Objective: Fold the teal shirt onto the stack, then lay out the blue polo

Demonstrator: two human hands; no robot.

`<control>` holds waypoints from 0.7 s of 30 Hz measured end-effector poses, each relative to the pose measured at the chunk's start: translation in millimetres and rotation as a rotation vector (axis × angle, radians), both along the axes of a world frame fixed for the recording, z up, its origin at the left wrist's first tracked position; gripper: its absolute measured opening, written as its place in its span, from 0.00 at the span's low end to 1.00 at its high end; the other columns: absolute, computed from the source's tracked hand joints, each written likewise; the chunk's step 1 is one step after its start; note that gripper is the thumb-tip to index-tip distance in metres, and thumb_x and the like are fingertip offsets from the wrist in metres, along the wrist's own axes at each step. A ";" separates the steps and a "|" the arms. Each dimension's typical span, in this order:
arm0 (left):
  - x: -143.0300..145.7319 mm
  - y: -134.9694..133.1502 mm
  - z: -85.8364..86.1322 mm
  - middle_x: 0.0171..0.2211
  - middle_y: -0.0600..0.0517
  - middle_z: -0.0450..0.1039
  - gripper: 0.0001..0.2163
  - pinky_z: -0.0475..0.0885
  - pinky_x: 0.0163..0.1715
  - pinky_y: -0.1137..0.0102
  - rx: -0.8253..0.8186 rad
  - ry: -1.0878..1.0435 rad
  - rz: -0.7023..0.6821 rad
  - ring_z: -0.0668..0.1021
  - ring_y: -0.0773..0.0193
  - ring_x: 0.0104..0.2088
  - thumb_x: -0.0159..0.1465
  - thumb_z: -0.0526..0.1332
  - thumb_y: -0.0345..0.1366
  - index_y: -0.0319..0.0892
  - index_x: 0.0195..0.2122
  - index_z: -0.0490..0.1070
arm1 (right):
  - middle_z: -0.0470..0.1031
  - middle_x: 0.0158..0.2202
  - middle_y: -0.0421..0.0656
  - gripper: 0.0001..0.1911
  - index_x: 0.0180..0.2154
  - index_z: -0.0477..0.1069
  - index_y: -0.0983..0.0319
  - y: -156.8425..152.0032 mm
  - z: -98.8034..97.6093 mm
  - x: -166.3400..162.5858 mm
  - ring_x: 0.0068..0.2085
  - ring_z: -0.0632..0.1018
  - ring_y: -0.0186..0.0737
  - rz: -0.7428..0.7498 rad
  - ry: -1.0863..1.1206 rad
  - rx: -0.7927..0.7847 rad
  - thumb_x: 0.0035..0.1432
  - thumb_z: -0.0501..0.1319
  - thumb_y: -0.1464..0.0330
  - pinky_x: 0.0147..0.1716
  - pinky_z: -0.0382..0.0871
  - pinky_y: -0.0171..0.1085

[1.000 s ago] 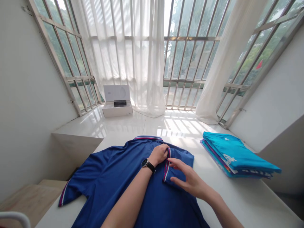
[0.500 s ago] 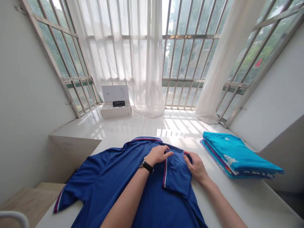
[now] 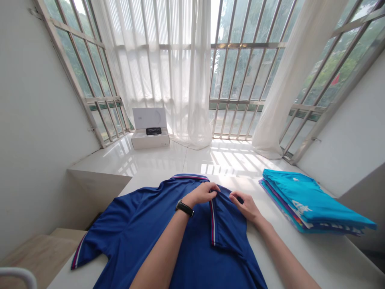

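A navy blue polo shirt (image 3: pixel 150 224) lies spread on the white table, its striped collar at the far side. Its right-hand sleeve (image 3: pixel 227 224) is folded inward over the body, with the red-and-white striped cuff running toward me. My left hand (image 3: pixel 204 192), wearing a black-strapped watch (image 3: pixel 184 208), pinches the shirt at the top end of that cuff. At the folded shoulder edge, my right hand (image 3: pixel 245 204) has its fingers curled with the thumb against the fabric. The other sleeve (image 3: pixel 90 245) stretches out flat to the left.
A stack of folded clothes (image 3: pixel 313 204), bright blue on top, sits at the table's right. On the window ledge (image 3: pixel 159 160) stands an open white box (image 3: pixel 150 140) holding a black object (image 3: pixel 153 131). White curtains (image 3: pixel 192 80) hang before barred windows.
My left fingers have closed into a pinch on the cuff's top end. The folded sleeve lies a little differently, and my right fingers are more curled. The view has shifted slightly.
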State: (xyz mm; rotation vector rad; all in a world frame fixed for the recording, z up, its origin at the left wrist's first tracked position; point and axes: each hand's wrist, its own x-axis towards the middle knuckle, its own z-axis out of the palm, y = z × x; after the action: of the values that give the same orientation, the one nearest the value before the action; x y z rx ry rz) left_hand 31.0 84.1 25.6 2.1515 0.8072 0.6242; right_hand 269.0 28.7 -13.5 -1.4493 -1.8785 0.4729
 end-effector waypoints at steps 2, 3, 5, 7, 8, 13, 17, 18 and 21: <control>-6.9 4.7 0.7 0.40 0.50 0.78 0.13 0.71 0.43 0.70 -0.033 -0.028 0.002 0.78 0.61 0.42 0.60 0.56 0.27 0.40 0.42 0.76 | 0.78 0.30 0.43 0.23 0.31 0.74 0.59 -0.2 -0.8 4.1 0.34 0.77 0.45 -0.006 0.005 -0.019 0.61 0.55 0.47 0.36 0.69 0.39; -10.1 7.0 0.5 0.40 0.50 0.78 0.13 0.71 0.43 0.70 -0.050 -0.042 -0.002 0.78 0.61 0.42 0.59 0.56 0.27 0.40 0.42 0.76 | 0.78 0.29 0.42 0.24 0.30 0.73 0.59 -0.1 -1.6 6.0 0.34 0.77 0.44 -0.007 -0.003 -0.020 0.61 0.55 0.47 0.36 0.69 0.39; -15.7 10.8 -0.1 0.40 0.49 0.77 0.13 0.71 0.44 0.69 -0.085 -0.065 -0.014 0.78 0.61 0.43 0.58 0.55 0.26 0.39 0.41 0.76 | 0.76 0.28 0.42 0.24 0.27 0.71 0.59 0.5 -3.0 8.6 0.33 0.76 0.44 -0.007 -0.025 -0.013 0.60 0.56 0.47 0.36 0.69 0.39; -19.5 12.7 -0.3 0.40 0.49 0.77 0.14 0.71 0.46 0.68 -0.113 -0.074 -0.023 0.78 0.60 0.43 0.57 0.55 0.25 0.39 0.41 0.76 | 0.76 0.30 0.43 0.22 0.28 0.71 0.59 1.6 -3.8 9.4 0.34 0.76 0.44 -0.004 -0.034 0.003 0.60 0.57 0.48 0.38 0.69 0.40; -20.7 12.9 -0.1 0.40 0.49 0.77 0.14 0.71 0.46 0.68 -0.123 -0.072 -0.023 0.77 0.60 0.43 0.57 0.55 0.25 0.39 0.41 0.76 | 0.77 0.33 0.43 0.21 0.31 0.72 0.59 2.3 -4.0 9.3 0.37 0.76 0.44 -0.002 -0.032 0.012 0.60 0.58 0.49 0.40 0.69 0.40; -22.3 10.6 4.0 0.41 0.49 0.77 0.15 0.71 0.46 0.68 -0.139 -0.057 -0.029 0.78 0.60 0.43 0.55 0.55 0.24 0.38 0.41 0.75 | 0.78 0.40 0.45 0.18 0.39 0.75 0.58 5.9 -5.9 8.9 0.43 0.77 0.47 -0.012 -0.042 0.001 0.61 0.57 0.52 0.47 0.69 0.43; -24.0 11.0 4.0 0.42 0.49 0.77 0.15 0.72 0.46 0.68 -0.101 0.008 -0.018 0.78 0.59 0.44 0.56 0.55 0.25 0.38 0.42 0.75 | 0.78 0.36 0.46 0.19 0.30 0.74 0.58 10.2 -10.3 12.5 0.41 0.76 0.48 -0.027 -0.043 0.003 0.61 0.55 0.53 0.45 0.68 0.44; -24.3 11.4 2.7 0.42 0.49 0.77 0.15 0.72 0.46 0.69 -0.082 0.041 -0.005 0.78 0.59 0.44 0.56 0.55 0.25 0.38 0.43 0.76 | 0.78 0.36 0.46 0.19 0.28 0.73 0.58 11.5 -11.3 13.9 0.41 0.76 0.48 -0.027 -0.015 0.009 0.61 0.55 0.52 0.45 0.68 0.44; -23.0 11.6 -4.3 0.44 0.49 0.78 0.16 0.71 0.47 0.69 -0.016 0.148 0.046 0.78 0.60 0.45 0.57 0.56 0.26 0.39 0.45 0.76 | 0.78 0.35 0.45 0.20 0.27 0.72 0.59 15.5 -13.0 18.0 0.38 0.76 0.45 -0.061 0.149 -0.016 0.59 0.56 0.51 0.40 0.69 0.41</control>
State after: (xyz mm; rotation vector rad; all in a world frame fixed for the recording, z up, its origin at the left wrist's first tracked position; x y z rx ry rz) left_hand 8.1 95.7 21.3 2.1889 0.9405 0.4841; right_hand 287.0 44.2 -26.5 -1.4370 -1.7123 0.5521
